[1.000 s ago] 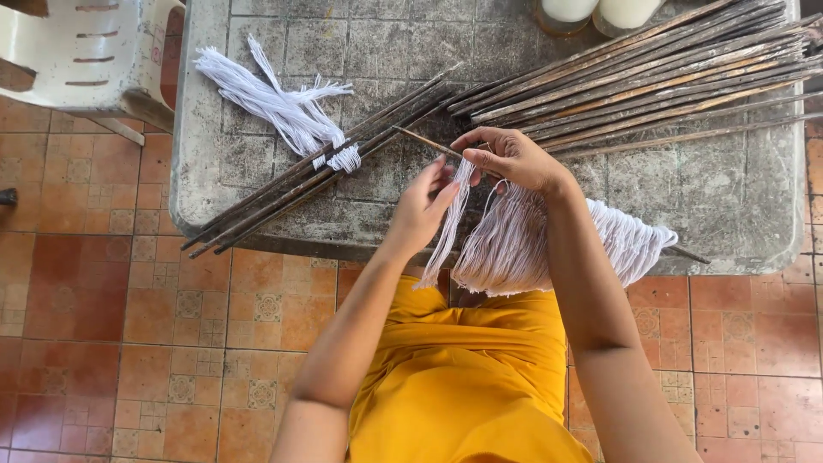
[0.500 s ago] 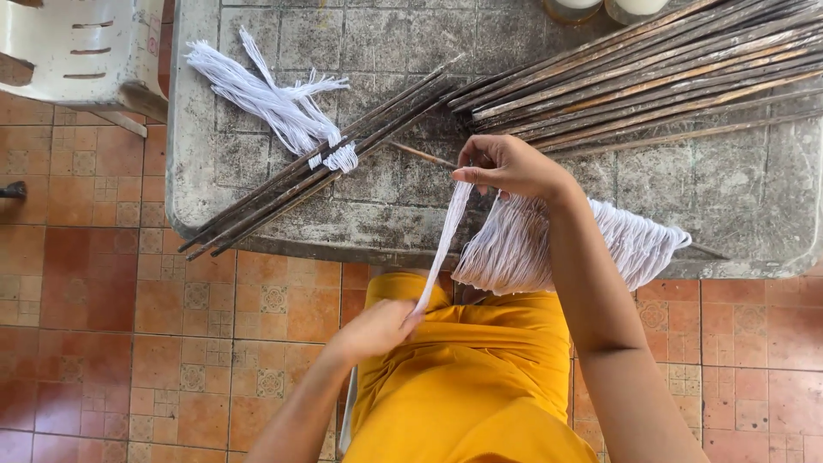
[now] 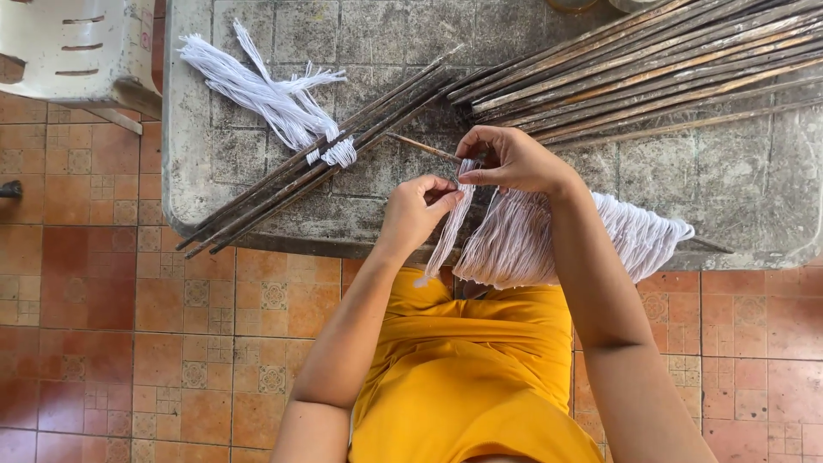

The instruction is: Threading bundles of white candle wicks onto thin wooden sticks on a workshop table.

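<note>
- Right hand (image 3: 513,160) pinched shut on a white strand bundle (image 3: 453,225) at a thin stick (image 3: 422,149), above the counter (image 3: 257,163) edge.
- Left hand (image 3: 413,211) closed on the same bundle lower down, tail hanging loose over the lap.
- Soft, light, limp cord; likely best held near the knot, where taut.
- Tied white fringe (image 3: 549,240) draped off the counter edge; far stick end apparently hidden.
- Rough grey stone top, dark sticks (image 3: 651,69), spare cords (image 3: 257,90); terracotta tile floor (image 3: 103,326), pale plastic chair (image 3: 77,51).
</note>
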